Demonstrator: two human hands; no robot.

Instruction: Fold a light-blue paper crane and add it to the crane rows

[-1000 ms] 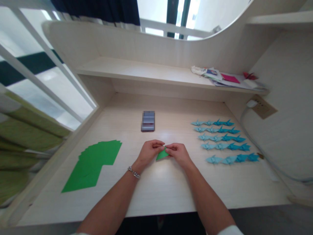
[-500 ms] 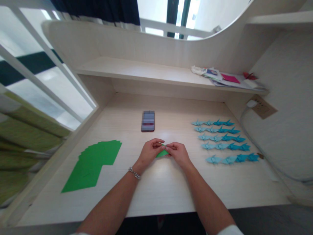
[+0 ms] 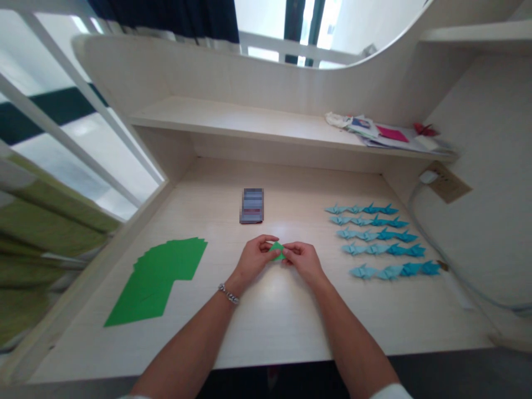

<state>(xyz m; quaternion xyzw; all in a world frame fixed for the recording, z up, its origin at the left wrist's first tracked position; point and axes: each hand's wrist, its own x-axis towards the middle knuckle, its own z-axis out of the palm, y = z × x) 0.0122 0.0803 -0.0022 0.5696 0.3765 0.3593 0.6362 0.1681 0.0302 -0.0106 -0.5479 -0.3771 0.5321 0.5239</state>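
Observation:
A small folded piece of green paper (image 3: 278, 250) is held between my two hands above the desk. My left hand (image 3: 254, 256) pinches its left side, thumb in front. On the right side, my right hand (image 3: 305, 259) grips the paper between thumb and fingers. A fan of flat green paper sheets (image 3: 158, 277) lies on the desk to the left. Over on the right, several rows of folded blue paper cranes (image 3: 386, 249) shade from pale to darker blue. Some of my fingertips are hidden behind the folded paper.
A phone (image 3: 251, 205) lies on the desk (image 3: 291, 327) beyond my hands. Papers (image 3: 369, 128) rest on the raised shelf (image 3: 233, 119) at the back. At right, a charger (image 3: 428, 177) sits in a wall socket, its cable (image 3: 461, 277) running down beside the cranes.
The folded green paper has been turned and raised slightly between my fingers, and now shows a diamond-like shape. My hands have barely shifted; both keep hold of it.

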